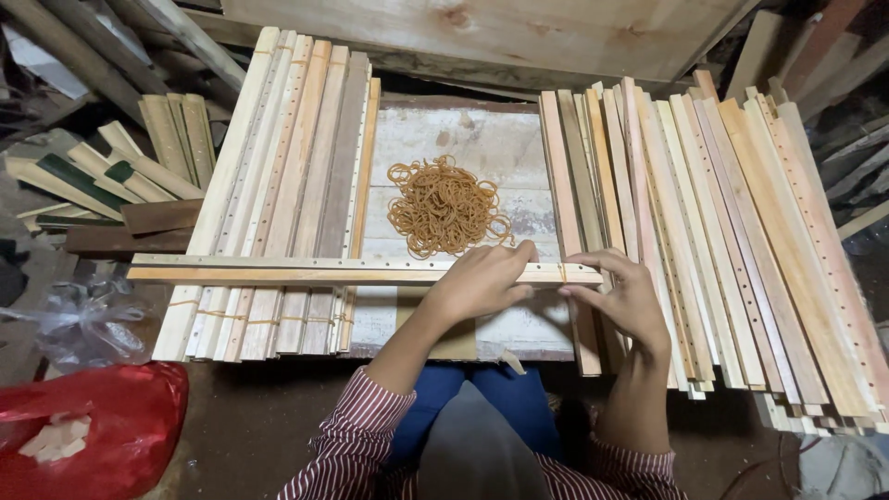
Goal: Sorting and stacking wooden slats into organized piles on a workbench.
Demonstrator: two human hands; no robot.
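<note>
A pair of long thin wooden slats (306,269) with small holes lies crosswise in front of me, held level. My left hand (482,281) grips the slats near their right end. My right hand (622,294) pinches a rubber band (562,271) wrapped around that end. A heap of tan rubber bands (446,206) lies just beyond the hands on a worn white board (482,139).
Banded bundles of slats (296,167) lie at left, loose slats (722,231) fan out at right. A red plastic bag (102,431) and a clear bag (83,324) sit on the floor at left. Scrap wood pieces (111,185) pile up at far left.
</note>
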